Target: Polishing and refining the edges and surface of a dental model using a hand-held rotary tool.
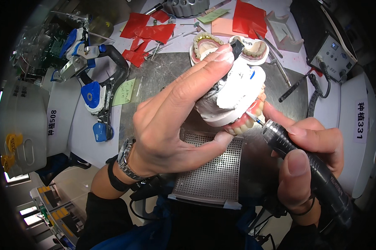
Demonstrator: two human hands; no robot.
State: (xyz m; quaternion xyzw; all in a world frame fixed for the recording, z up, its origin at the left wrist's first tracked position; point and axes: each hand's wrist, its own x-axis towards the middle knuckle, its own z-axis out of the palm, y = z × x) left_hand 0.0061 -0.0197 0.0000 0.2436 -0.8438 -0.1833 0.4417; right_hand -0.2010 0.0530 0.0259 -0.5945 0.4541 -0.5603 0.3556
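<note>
At the frame's centre, our left hand (175, 121) clasps the white plaster dental cast (231, 93) with its pink-gummed denture teeth (248, 121), thumb beneath, fingers over the top. Our right hand (311, 160) grips the black rotary handpiece (308, 166) pen-style, its bur (253, 118) touching the teeth. We judge light, short strokes best, working above the perforated metal grille (213, 171).

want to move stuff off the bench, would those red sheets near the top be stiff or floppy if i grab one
Probably bendy: the red sheets lie crumpled and folded. They look thin, so likely light. Small metal tools lie among them and might shift or roll if a sheet is pulled.
</note>
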